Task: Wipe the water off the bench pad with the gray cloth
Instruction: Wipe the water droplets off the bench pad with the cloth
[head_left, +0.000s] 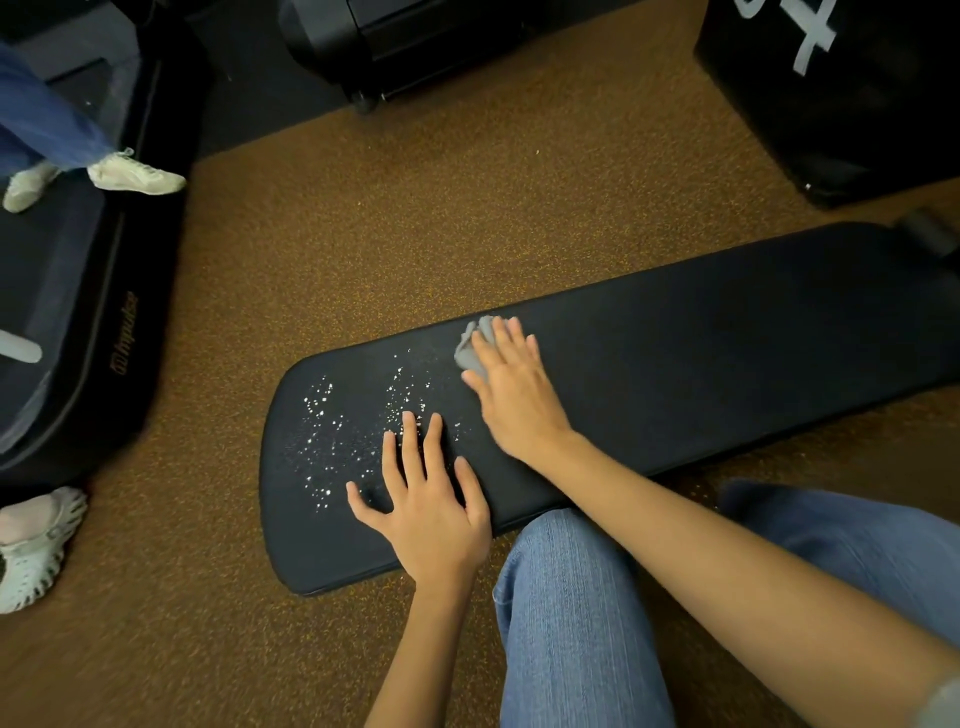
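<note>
Black and faintly textured, the long padded vinyl bench pad (701, 332) runs across the speckled brown rubber floor (389, 218), its rounded end toward the lower left and its far end reaching off to the right. Water droplets (332, 431) glitter on the rounded end in scattered clusters, one patch near the tip and another closer to the middle; the stretch of pad to the right of the hands looks dull and dry.

The person's right hand (511, 387) lies flat on a small crumpled gray cloth (475, 345), fingers laid together and palm pressing down, so the cloth bulges out past the fingertips and thumb side at the pad's far edge, just beside the nearer droplet patch. It is pressed under the hand, not pinched.

The left hand (426, 499) rests palm down on the pad's near edge with fingers spread wide, holding nothing, its fingertips at the margin of the wet patch.

A knee in blue denim jeans (571, 597) sits against the pad's near side, between the two forearms.

At the far left stand someone's pale sneakers (135, 174) on a dark machine (78, 312), and a white perforated clog (36, 545) on the floor below. Black equipment crowds the top.
</note>
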